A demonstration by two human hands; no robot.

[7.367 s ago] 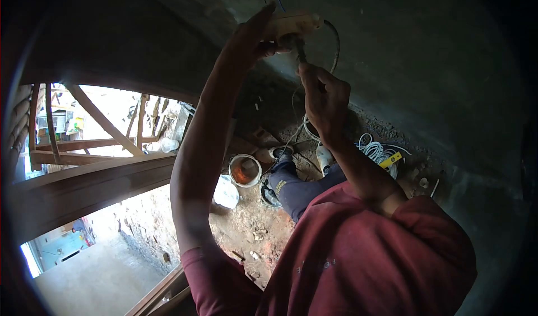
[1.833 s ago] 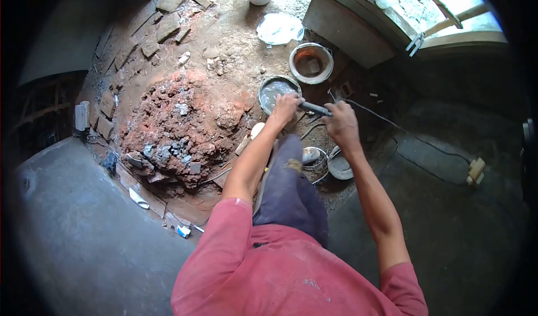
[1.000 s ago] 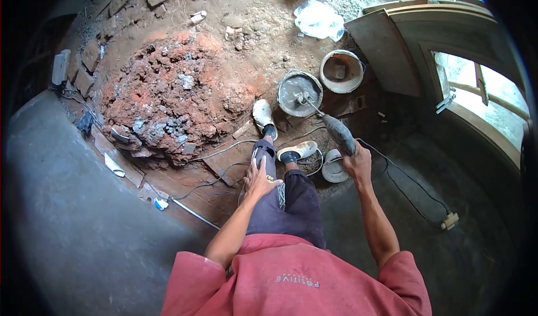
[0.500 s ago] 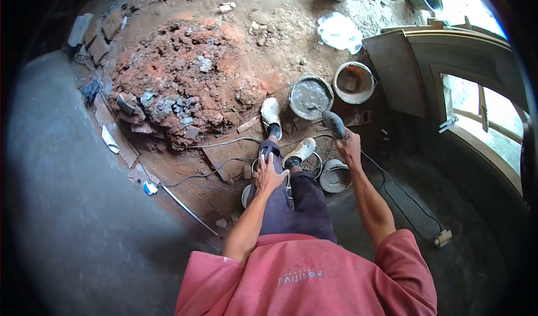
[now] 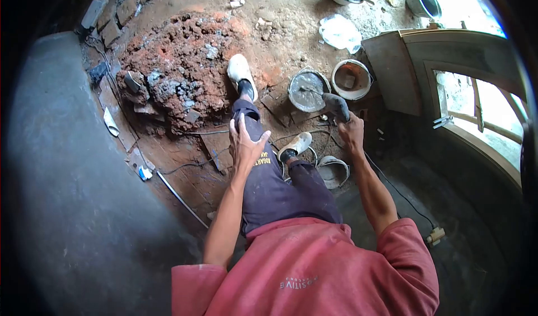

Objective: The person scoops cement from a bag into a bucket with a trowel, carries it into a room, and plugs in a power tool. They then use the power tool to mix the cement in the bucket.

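Observation:
My right hand [image 5: 351,131] is wrapped round the grip of a dark corded power tool that looks like a drill [image 5: 336,106]. A thin rod runs from its front into wet grey cement mix [image 5: 305,98] in a round bucket [image 5: 291,96]. Where the rod ends is hidden in the mix. My left hand [image 5: 246,145] rests on my left leg near the knee, fingers spread and holding nothing. A black cord [image 5: 399,187] trails from beside my right wrist to a pale socket block [image 5: 435,236].
A mound of reddish soil [image 5: 185,64] lies ahead on the left. Another bucket [image 5: 367,89] adjoins the mix bucket, and a smaller pail [image 5: 345,176] is by my right leg. A window frame [image 5: 476,139] stands on the right. Cables and a white pipe [image 5: 182,198] cross the floor.
My left foot has stepped forward and left onto the mound's edge. My left hand has moved with that leg. The power tool stays in my right hand at the bucket.

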